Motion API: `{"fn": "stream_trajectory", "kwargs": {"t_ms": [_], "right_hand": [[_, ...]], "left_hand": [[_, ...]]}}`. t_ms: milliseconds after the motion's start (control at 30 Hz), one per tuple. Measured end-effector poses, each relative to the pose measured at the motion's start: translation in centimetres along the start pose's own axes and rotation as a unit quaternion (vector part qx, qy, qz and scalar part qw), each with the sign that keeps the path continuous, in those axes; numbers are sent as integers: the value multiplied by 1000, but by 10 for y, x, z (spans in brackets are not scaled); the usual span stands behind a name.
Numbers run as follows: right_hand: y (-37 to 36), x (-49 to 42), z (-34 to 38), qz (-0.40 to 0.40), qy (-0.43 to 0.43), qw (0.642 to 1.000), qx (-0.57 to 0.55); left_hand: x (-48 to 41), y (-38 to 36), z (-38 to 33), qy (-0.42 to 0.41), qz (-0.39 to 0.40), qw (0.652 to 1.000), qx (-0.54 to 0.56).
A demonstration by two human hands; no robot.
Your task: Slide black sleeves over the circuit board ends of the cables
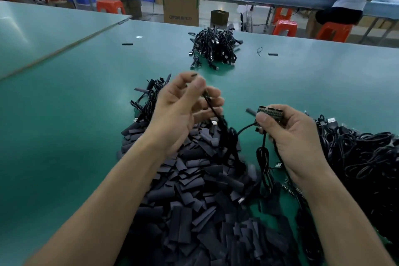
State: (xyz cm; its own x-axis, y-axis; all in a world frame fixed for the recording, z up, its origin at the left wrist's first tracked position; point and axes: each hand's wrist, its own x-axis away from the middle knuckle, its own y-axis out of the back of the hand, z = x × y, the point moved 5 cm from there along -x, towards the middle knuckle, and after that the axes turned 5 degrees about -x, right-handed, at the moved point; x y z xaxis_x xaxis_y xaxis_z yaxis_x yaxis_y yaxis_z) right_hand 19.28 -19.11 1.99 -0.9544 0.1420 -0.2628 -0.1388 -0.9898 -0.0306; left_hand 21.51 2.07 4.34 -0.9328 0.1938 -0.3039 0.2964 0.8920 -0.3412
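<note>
Green workshop bench [64, 114] stretches wide, carrying a big heap of loose black sleeves [194, 211] nearest the person and a thick tangle of cables [362, 157] at the right, so most of the job looks undone. A smaller cluster of sleeved cables [149, 95] lies just beyond the left hand [179, 110], seemingly finished. That hand's fingers [200, 84] pinch one black cable [212, 108]; blur hides whether its tip is sleeved. The right hand [289, 134] grips a bunch of bare circuit board ends [269, 112], awaiting sleeves.
</note>
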Motion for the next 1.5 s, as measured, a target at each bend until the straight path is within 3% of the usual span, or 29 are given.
{"fn": "stream_trajectory", "kwargs": {"t_ms": [100,200,300,433,533,633,700,867,933,1067,1267,1367,1500], "right_hand": [[12,-2,2,-96,31,989,111],[10,4,10,-132,79,960,235],[-7,9,11,-62,81,948,303],[-23,9,7,63,26,927,370],[-34,13,8,151,-18,888,434],[-48,21,9,253,-74,818,511],[-53,23,9,282,-101,801,519],[-56,7,6,154,-26,863,481],[-53,-1,-3,121,-19,864,488],[-45,-18,-38,167,-122,835,510],[-50,-33,-45,239,-152,818,501],[-46,-33,-47,242,-169,844,448],[-38,-32,-47,182,-144,891,391]], "left_hand": [[-2,10,-20,-85,-103,991,-21],[-1,15,-39,-153,-178,959,-159],[-1,8,-42,-158,-162,918,-326],[-4,16,-31,-94,-162,872,-452],[-6,26,-28,-46,-156,875,-456],[-4,24,-31,-29,-140,888,-437],[-3,22,-33,-40,-143,894,-423],[-4,22,-30,-53,-149,896,-414],[-2,20,-28,-59,-152,893,-419],[0,19,-31,-61,-162,903,-394],[0,16,-27,-37,-133,908,-395],[0,17,-28,-38,-134,910,-390],[-1,17,-27,-34,-131,913,-385]]}}
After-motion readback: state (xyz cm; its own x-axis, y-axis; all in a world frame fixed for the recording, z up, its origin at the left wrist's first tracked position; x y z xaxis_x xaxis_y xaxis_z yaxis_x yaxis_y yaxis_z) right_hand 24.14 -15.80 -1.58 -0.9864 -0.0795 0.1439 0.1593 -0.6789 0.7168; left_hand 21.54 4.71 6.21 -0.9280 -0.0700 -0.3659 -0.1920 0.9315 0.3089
